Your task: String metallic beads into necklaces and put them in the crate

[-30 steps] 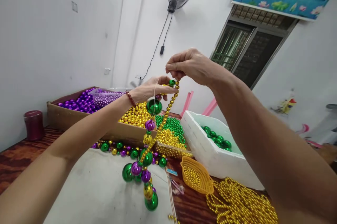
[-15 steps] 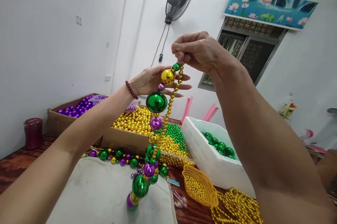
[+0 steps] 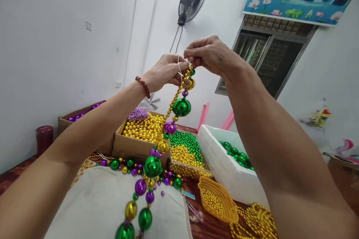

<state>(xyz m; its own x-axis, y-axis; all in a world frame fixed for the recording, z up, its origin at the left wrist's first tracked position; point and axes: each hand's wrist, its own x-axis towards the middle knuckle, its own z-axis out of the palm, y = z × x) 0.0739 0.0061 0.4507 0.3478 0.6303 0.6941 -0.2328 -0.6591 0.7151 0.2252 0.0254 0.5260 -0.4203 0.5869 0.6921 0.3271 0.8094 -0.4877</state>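
Note:
Up in front of me hangs a bead necklace [image 3: 181,107] of shiny green, gold and purple beads, with small gold beads along one side near the top. My left hand [image 3: 168,70], with a red bead bracelet [image 3: 143,86] at its wrist, is closed in a pinch at the necklace's upper end. Close beside it on the right, my right hand [image 3: 209,55] pinches the thin white string [image 3: 180,67], which loops between the two hands. The exact grip of the fingertips is partly hidden. Lower down, the necklace hangs in two strands over the white cloth [image 3: 92,198].
Behind the cloth stand a cardboard box [image 3: 134,148] of gold beads and a tray of green and gold beads [image 3: 186,145]. To the right are a white foam box [image 3: 224,179], a yellow basket [image 3: 232,209] and gold bead strings [image 3: 259,220]. Scissors [image 3: 195,211] lie near the cloth.
My left hand, earlier spread behind the beads, has risen and closed at the necklace's top. The necklace has turned, its small gold beads now left, and a white string loop shows.

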